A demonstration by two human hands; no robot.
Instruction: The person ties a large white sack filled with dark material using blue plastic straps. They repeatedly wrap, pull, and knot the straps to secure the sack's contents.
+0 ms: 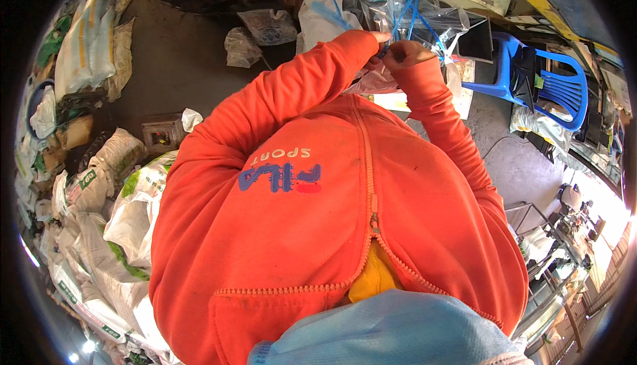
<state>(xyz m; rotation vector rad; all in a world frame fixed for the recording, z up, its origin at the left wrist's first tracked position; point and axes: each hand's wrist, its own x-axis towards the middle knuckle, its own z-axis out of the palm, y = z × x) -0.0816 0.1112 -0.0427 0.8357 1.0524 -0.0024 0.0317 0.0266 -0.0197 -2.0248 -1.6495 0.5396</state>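
Observation:
Both my hands are together at the top of the view, in front of a bundle wrapped in clear plastic [361, 3]. Bright blue string [413, 15] crosses over the plastic and runs down to my fingers. My left hand [377, 53], mostly covered by its orange cuff, is closed at the string, thumb pointing toward the bundle. The right hand [406, 54] has its fingers curled in a pinch on the string, right beside the left. The fingertips and the point where the string meets them are partly hidden.
A blue plastic chair [564, 86] with a dark item on it stands to the right. Crumpled clear bags [265, 27] lie on the dark floor left of the bundle. Large white sacks [93, 245] are piled at the left. Metal frames [551, 259] stand at lower right.

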